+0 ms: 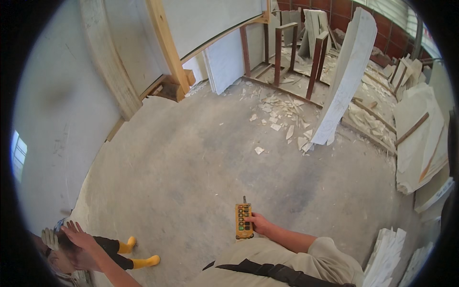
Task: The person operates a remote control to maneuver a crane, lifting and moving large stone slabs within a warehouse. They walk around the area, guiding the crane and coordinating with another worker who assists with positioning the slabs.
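Observation:
A yellow crane remote control (243,220) with rows of buttons and a short black antenna stands upright in my right hand (258,224). The thumb of that hand lies over the buttons at the remote's right side. At the lower left my left hand (79,237) is raised with its fingers apart, holding nothing. Behind it in the picture is a co-worker in dark trousers and yellow rubber boots (146,262), partly covered by my hand and forearm. A pale glove (49,238) shows on the co-worker's raised hand, beside my fingers.
Large pale slabs (62,105) stand along the left wall, with wooden beams (167,48) between them. Ahead, a tall white slab (344,76) leans near a dark red metal rack (278,55). Broken stone pieces (282,112) litter the concrete floor (191,162). More slabs (418,138) lean at right.

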Demonstrator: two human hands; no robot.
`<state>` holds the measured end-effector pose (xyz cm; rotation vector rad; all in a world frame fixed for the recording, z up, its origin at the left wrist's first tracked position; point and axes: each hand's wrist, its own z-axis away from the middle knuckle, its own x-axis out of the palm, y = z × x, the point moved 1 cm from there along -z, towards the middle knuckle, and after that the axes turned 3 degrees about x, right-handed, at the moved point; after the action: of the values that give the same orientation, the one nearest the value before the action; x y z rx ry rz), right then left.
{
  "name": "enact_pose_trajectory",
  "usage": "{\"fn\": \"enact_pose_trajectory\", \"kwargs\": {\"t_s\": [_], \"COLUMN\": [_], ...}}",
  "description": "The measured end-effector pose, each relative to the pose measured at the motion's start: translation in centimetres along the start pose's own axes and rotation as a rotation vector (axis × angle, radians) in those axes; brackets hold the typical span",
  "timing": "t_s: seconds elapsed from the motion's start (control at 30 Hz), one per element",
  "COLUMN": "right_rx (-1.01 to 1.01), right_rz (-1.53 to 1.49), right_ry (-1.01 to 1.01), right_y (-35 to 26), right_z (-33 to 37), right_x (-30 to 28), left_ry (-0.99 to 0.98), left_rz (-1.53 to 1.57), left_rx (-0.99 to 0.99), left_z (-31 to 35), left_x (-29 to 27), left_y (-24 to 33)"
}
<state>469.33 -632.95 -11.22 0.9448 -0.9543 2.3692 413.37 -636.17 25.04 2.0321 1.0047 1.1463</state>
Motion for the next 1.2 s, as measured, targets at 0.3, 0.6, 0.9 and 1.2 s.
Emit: {"fn": "enact_pose_trajectory", "kwargs": {"t_s": [0.3, 0.6, 0.9, 1.2], "right_rx": [0.037, -0.012, 0.113, 0.161], "right_rz": [0.014, 0.002, 0.209, 0.138], "right_ry": [-0.049, -0.055, -0.135, -0.117], "right_y": [-0.3, -0.9, -1.3, -1.3], "right_z": [-0.6, 0.6, -1.5, -0.3], "right_x": [-0.9, -1.5, -4.7, -2.1], "left_ry": [-0.057, -0.002, 0.140, 0.219], "left_rz": [-0.277, 0.018, -0.192, -0.630], "left_rx": [0.207, 0.125, 0.061, 0.737], "left_z": [-1.8, -4.3, 2.1, 5.8], "left_x": [1.0, -0.5, 4.0, 3.3], "left_y": [1.0, -2.0, 4.7, 15.5]}}
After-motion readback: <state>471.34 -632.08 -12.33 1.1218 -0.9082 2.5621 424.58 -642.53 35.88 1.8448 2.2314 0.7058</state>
